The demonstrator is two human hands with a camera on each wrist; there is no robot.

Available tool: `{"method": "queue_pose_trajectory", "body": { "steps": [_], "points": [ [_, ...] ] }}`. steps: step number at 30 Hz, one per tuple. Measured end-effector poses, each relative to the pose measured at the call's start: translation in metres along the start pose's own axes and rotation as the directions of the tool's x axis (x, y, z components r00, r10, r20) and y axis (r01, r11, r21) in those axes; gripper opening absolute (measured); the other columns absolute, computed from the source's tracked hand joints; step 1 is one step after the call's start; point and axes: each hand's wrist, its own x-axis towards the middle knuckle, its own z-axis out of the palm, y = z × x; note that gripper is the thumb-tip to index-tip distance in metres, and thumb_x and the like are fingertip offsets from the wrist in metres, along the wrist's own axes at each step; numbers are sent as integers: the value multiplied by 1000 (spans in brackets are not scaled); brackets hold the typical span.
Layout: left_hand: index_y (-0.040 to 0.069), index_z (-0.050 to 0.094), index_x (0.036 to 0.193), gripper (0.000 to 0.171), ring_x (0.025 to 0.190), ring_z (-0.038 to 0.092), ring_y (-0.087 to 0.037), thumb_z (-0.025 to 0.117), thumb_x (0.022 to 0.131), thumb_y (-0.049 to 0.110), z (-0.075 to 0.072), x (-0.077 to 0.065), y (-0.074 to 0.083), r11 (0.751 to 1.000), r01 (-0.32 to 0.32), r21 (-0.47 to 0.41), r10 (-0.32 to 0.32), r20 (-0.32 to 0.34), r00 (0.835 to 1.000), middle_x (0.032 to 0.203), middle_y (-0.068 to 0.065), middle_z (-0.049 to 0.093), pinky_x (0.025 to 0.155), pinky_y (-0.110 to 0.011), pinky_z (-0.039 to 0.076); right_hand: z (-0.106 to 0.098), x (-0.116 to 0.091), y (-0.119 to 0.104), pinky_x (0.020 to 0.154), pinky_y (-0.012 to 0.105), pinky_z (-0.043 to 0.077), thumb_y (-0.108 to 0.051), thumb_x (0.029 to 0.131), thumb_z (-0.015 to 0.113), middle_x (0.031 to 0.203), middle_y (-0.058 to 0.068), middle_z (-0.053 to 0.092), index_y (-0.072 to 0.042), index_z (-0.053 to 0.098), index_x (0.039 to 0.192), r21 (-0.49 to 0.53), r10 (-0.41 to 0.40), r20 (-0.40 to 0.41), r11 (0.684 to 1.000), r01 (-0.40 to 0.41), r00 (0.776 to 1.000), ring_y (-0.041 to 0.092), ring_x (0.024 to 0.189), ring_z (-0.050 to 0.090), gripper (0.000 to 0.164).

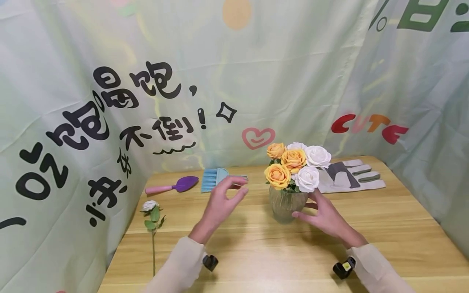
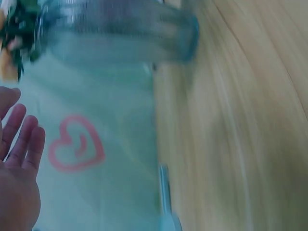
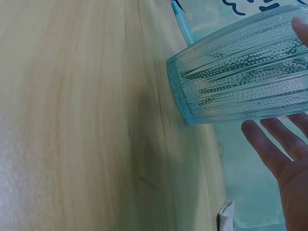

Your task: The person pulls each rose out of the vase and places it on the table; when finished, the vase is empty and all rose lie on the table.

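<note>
Cream sleeves [image 1: 183, 260] are nearest us; our left hand [image 1: 225, 199] curves, empty; our right hand [image 1: 326, 215] is wide around the ribbed translucent vase [image 1: 283, 207] of orange and white roses [image 1: 294, 159] on wooden bench [image 1: 271, 260]; pale-green curtain [image 1: 293, 81] reads "CUTE".

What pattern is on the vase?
The vase has lengthwise ribs and dots, clearest in the right wrist view.

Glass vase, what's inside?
Orange roses and white roses rise from its mouth, hiding the opening in the head view; the stem ends can't be made out through the textured vase.

Cream long sleeves [image 1: 183, 260], black wrist cameras [image 1: 210, 263], yellow patch [image 1: 346, 266] on the right
</note>
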Motion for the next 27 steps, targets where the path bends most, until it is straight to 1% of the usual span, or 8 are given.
{"method": "queue_pose_trajectory", "body": {
  "steps": [4,5,10,13,17,20,24,27],
  "points": [
    [6,75,120,18,123,70,-25,76,103,10,24,9,17,998,-61,-13,62,62,996,133,-10,74,102,-37,65,1,-1,-1,100,23,62,-18,91,91,168,31,39,-3,22,171,-1,2,1,1000,-2,1000,54,142,55,106],
    [5,74,120,18,124,70,-26,76,102,8,29,11,20,997,-78,-12,79,71,994,133,-11,74,103,-36,64,1,-1,-1,100,24,62,-18,91,91,168,31,39,-3,23,171,1,3,1,1000,-3,1000,54,142,55,106],
    [2,74,111,12,127,68,-30,77,99,3,48,17,34,989,-142,30,140,81,987,131,-14,73,112,-37,60,1,-1,-3,101,32,64,-17,91,91,168,30,39,-4,24,171,2,-8,-5,1000,8,1000,54,141,56,105],
    [3,76,116,17,131,66,-29,78,100,5,57,18,37,984,-171,49,165,95,982,135,-13,73,116,-37,57,0,-1,-2,100,36,65,-16,91,91,167,30,41,-4,24,170,-5,-17,-12,1000,17,1000,53,140,57,104],
    [2,75,130,30,133,64,-29,78,101,7,67,20,38,976,-207,71,199,105,974,143,-13,72,119,-37,55,0,-1,-1,100,30,64,-16,91,91,166,29,43,-5,25,170,-7,-16,-15,1000,16,1000,51,139,58,103],
    [2,74,133,32,132,65,-29,75,102,6,70,21,39,977,-199,83,192,86,978,144,-13,72,118,-37,56,0,-1,-1,100,26,63,-17,91,91,165,29,44,-5,26,170,-8,-15,-15,1000,15,1000,51,139,58,103],
    [3,72,138,34,134,66,-28,72,104,4,72,23,42,984,-156,83,152,54,987,144,-12,72,119,-38,55,0,-1,0,100,26,63,-16,90,91,163,30,46,-3,27,169,-11,-15,-20,1000,15,1000,51,138,59,102],
    [2,71,139,35,135,67,-29,70,104,1,71,26,44,985,-159,72,158,20,987,143,-14,72,119,-37,56,-1,-1,-1,100,26,62,-16,90,91,164,30,45,-3,27,169,-10,-13,-20,1000,12,1000,51,139,58,102]
  ]
}}
